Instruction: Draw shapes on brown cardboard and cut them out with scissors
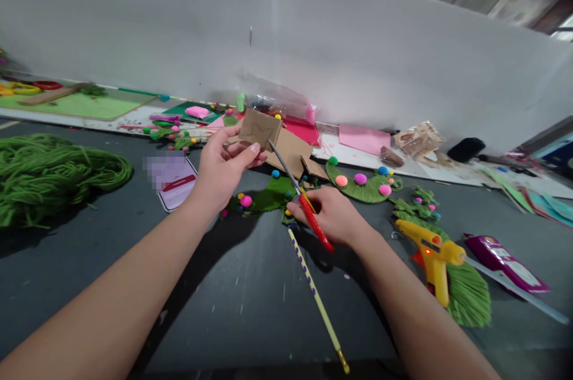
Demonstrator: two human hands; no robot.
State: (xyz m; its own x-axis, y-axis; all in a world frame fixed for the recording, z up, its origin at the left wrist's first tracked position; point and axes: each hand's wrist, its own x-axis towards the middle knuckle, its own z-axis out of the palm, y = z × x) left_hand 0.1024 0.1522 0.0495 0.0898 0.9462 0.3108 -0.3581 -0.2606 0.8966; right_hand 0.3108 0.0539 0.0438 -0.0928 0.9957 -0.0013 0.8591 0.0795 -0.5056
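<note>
Between the thumb and fingers of my left hand [228, 153] is a small piece of cardboard [259, 128] with a star outline drawn on it. My right hand [333, 213] grips scissors [308, 213] with red and yellow handles. Their blades point up and left, with the tip at the lower right edge of the cardboard. Whether the blades are spread cannot be made out. Below my hands lie green yarn-wrapped leaf shapes [362, 188] with coloured pom-poms. A pale pencil [316, 293] with purple spots lies on the dark table below the scissors.
A heap of green yarn [58, 177] lies at the left, beside a phone [172, 180]. At the right are a yellow glue gun [432, 258] with a lit red light and a purple packet [504, 260]. More cardboard [290, 152] and pink paper [364, 137] lie toward the grey partition [179, 22].
</note>
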